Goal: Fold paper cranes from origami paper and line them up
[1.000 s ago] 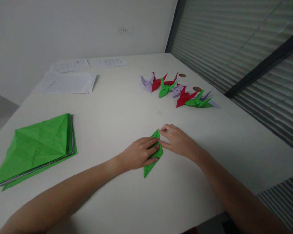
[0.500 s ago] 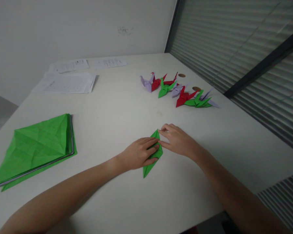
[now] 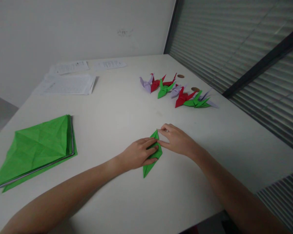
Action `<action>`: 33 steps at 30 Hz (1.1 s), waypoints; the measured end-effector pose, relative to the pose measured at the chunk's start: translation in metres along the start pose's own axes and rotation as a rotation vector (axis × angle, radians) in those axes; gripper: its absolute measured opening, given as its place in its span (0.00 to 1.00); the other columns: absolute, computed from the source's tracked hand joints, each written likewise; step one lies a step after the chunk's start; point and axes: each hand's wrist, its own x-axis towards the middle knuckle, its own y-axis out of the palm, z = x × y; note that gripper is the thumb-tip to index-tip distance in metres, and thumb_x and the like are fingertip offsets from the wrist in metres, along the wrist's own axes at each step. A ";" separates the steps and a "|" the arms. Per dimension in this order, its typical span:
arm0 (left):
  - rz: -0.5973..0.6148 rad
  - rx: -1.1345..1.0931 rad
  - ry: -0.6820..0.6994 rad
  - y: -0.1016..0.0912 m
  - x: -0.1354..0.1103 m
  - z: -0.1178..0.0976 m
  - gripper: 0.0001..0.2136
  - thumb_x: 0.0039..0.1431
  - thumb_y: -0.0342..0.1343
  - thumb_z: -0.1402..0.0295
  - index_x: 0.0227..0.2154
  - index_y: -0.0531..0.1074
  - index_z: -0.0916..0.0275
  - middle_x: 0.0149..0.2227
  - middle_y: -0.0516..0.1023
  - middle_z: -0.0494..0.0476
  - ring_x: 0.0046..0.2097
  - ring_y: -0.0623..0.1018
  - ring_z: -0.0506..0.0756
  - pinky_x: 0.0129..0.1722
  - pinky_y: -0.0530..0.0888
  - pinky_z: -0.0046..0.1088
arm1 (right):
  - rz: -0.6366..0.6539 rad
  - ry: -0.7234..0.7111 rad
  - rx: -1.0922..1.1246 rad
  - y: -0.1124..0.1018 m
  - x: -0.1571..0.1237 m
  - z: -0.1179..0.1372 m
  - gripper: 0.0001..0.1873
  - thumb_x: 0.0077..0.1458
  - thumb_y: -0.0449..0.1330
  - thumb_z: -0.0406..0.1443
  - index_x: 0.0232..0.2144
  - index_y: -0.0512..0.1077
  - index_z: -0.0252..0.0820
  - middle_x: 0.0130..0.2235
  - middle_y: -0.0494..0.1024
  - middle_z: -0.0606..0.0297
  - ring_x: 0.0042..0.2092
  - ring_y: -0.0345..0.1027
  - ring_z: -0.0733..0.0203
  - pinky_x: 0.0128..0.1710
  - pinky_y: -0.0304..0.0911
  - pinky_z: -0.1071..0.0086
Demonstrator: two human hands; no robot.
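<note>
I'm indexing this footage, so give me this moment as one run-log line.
left hand: laid over folded green paper; right hand: at its right edge; green-topped stack: at left; origami birds: beyond, toward right

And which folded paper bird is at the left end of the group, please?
The pale purple bird, immediately left of a red bird; the other purple birds sit farther right.

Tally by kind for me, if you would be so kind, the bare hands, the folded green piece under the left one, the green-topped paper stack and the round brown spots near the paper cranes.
Hands (left hand, right hand): 2
Folded green piece: 1
Green-topped paper stack: 1
Round brown spots: 2
Total: 6
</note>
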 end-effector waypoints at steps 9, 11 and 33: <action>0.003 -0.006 -0.001 0.000 0.000 -0.001 0.19 0.66 0.48 0.58 0.49 0.70 0.69 0.55 0.70 0.70 0.58 0.71 0.64 0.58 0.70 0.43 | 0.001 -0.001 0.000 -0.001 0.000 0.003 0.09 0.57 0.59 0.37 0.38 0.73 0.38 0.40 0.72 0.56 0.44 0.67 0.53 0.47 0.64 0.61; 0.005 -0.006 -0.002 0.001 0.000 0.000 0.19 0.66 0.48 0.58 0.49 0.70 0.69 0.56 0.70 0.70 0.58 0.71 0.64 0.58 0.70 0.43 | -0.004 -0.007 -0.002 0.000 0.000 0.003 0.09 0.57 0.59 0.37 0.38 0.73 0.37 0.40 0.72 0.55 0.44 0.66 0.53 0.47 0.64 0.61; 0.033 -0.061 -0.010 -0.001 0.000 0.001 0.20 0.66 0.48 0.58 0.51 0.69 0.68 0.57 0.70 0.69 0.59 0.69 0.64 0.59 0.68 0.44 | -0.011 -0.035 -0.019 0.000 -0.002 0.001 0.09 0.56 0.60 0.38 0.37 0.73 0.38 0.39 0.71 0.55 0.43 0.65 0.53 0.46 0.63 0.61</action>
